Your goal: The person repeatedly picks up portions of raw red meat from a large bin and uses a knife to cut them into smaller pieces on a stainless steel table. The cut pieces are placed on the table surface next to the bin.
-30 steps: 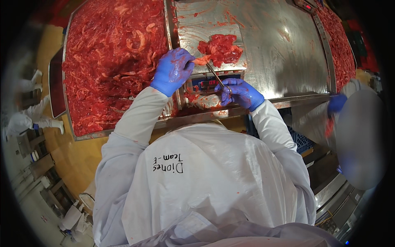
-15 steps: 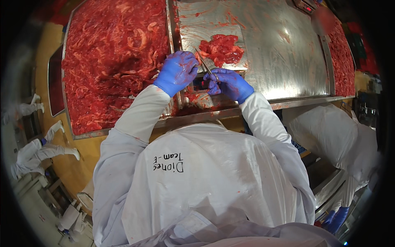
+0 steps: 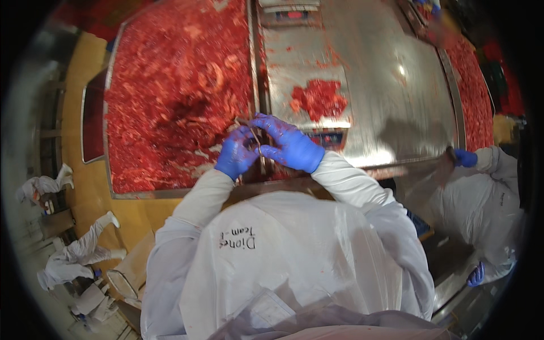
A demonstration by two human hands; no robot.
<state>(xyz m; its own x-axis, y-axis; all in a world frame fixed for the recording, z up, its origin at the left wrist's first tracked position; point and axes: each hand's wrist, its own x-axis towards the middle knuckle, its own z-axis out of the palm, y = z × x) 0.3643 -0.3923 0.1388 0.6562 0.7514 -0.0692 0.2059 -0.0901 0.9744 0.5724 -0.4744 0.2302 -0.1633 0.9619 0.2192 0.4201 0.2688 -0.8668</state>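
My right hand (image 3: 289, 144), in a blue glove, grips a thin metal pair of scissors (image 3: 254, 133), held diagonally over the divider beside the big left tray (image 3: 170, 96) of red meat trimmings. Close against it, my left hand (image 3: 237, 152) has curled fingers at the scissors; whatever they hold is hidden. A small pile of red meat (image 3: 323, 99) lies on a steel plate just beyond my hands, above a scale with a dark display panel (image 3: 326, 139).
A bare steel surface (image 3: 396, 85) spans the right, with another meat-filled tray (image 3: 473, 96) past it. A co-worker (image 3: 470, 209) in white with blue gloves stands at lower right. Other people in white (image 3: 79, 255) are at left. A second scale (image 3: 292, 17) sits at the top.
My hands have moved left and come together at the tray divider, the scissors moving with them away from the meat pile. The view has shifted, and the co-worker at right has moved.
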